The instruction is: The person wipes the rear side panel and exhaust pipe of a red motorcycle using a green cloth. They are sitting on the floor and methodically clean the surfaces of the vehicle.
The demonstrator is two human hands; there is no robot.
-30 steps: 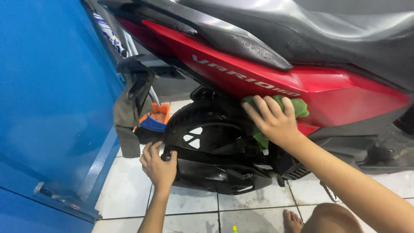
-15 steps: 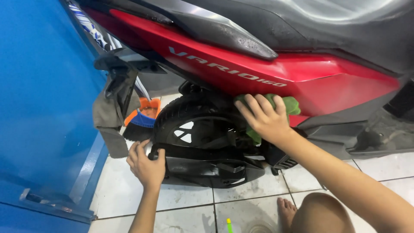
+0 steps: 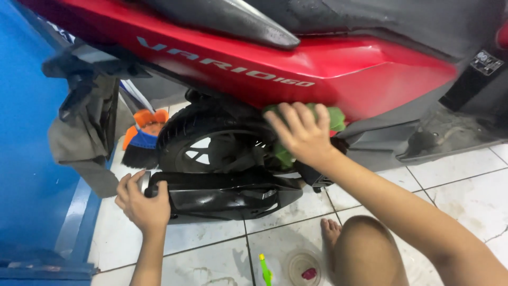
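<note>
Right hand (image 3: pixel 302 132) presses a green cloth (image 3: pixel 333 117) flat-fingered under the red scooter panel (image 3: pixel 370 74), as before. Left hand (image 3: pixel 142 204) still grips the black exhaust cover (image 3: pixel 222 195); the view has come closer

Both arms are bare from wrist to elbow with no sleeves showing, the left hand (image 3: pixel 142 204) and right hand (image 3: pixel 301 132) ungloved and ringless, the knee (image 3: pixel 365 249) and foot (image 3: pixel 331 233) also bare.

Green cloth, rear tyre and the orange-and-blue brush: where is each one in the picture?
Green cloth (image 3: pixel 335 117): head view, on the bit showing right of the right hand's fingers.
Rear tyre (image 3: pixel 182 126): head view, on the upper tread.
Brush (image 3: pixel 144 139): head view, on its blue body.
</note>
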